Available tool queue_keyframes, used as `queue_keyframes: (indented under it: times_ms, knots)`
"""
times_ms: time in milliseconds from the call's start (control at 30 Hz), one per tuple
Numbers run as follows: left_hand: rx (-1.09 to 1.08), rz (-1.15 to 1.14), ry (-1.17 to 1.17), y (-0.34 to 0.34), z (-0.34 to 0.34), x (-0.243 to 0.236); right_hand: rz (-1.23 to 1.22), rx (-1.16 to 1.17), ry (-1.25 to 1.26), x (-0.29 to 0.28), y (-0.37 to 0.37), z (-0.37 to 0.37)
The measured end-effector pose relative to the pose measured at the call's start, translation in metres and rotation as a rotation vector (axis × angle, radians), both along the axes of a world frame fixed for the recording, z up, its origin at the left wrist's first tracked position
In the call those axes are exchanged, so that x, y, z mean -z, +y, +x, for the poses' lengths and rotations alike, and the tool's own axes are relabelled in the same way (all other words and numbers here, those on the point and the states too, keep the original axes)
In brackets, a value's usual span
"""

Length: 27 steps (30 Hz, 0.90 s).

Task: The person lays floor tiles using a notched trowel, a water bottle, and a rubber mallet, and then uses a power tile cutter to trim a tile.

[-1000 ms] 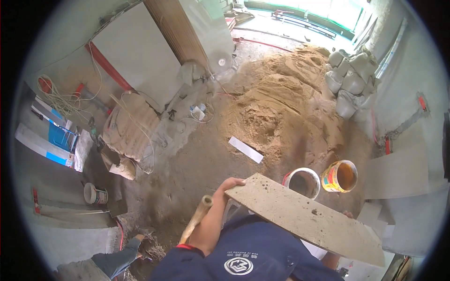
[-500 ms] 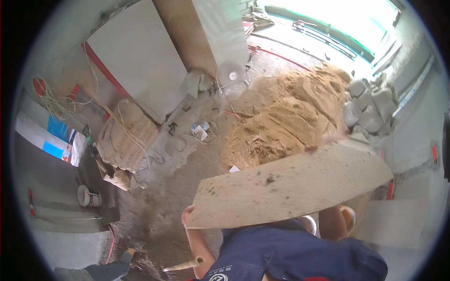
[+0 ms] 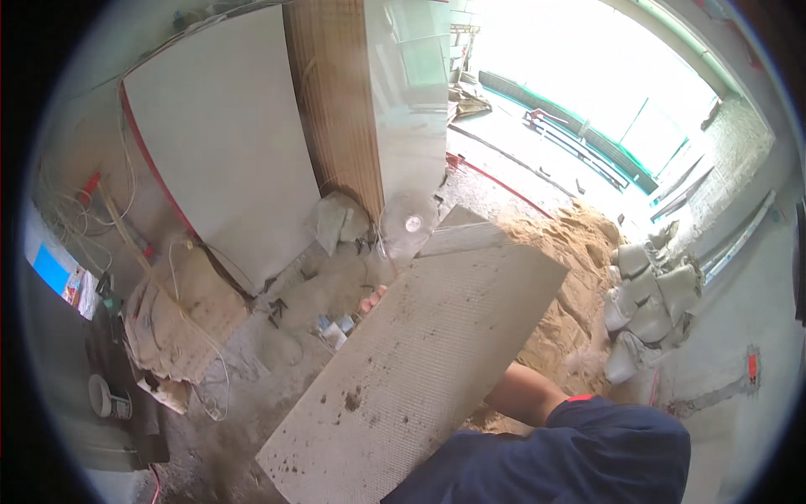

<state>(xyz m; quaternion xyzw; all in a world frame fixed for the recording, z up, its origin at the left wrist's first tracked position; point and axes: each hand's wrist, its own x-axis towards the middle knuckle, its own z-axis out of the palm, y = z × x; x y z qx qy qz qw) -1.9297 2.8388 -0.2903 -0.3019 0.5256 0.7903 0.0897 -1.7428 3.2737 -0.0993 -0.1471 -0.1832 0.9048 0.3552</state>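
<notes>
I hold a large pale tile (image 3: 420, 370) tilted in front of me, its rough dotted back facing up and flecked with dirt. The fingertips of my left hand (image 3: 372, 299) curl over its far left edge. My right forearm (image 3: 525, 393), bare below a dark blue sleeve, runs under the tile's lower right side. That hand is hidden beneath the tile and bears it from below. The tile covers the ground directly in front of me.
A sand heap (image 3: 588, 269) and white filled sacks (image 3: 651, 315) lie to the right. Big pale tiles (image 3: 227, 160) lean on the wall beside a brown column (image 3: 336, 109). Crumpled bags (image 3: 180, 323), loose wires and a small can (image 3: 107, 401) clutter the left.
The tile has swung up from low and flat at my right to lie tilted across my front. My view has lifted and turned toward the wall and the bright opening.
</notes>
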Motion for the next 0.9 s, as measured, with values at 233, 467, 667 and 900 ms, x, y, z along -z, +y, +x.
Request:
queue_keyframes:
  times_ms: [233, 467, 667, 900]
  knots:
    - [0.401, -0.083, -0.048, 0.164, -0.185, -0.046, -0.058, 0.035, 0.069, -0.007, 0.103, -0.138]
    - [0.936, -0.209, 0.026, 0.373, -0.327, -0.081, -0.022, 0.254, 0.163, -0.029, 0.200, -0.155]
    - [1.392, -0.390, 0.131, 0.570, -0.352, -0.102, 0.055, 0.587, 0.231, -0.029, 0.254, -0.062]
    - [1.855, -0.637, 0.247, 0.750, -0.340, -0.093, 0.100, 0.940, 0.311, -0.007, 0.255, 0.006]
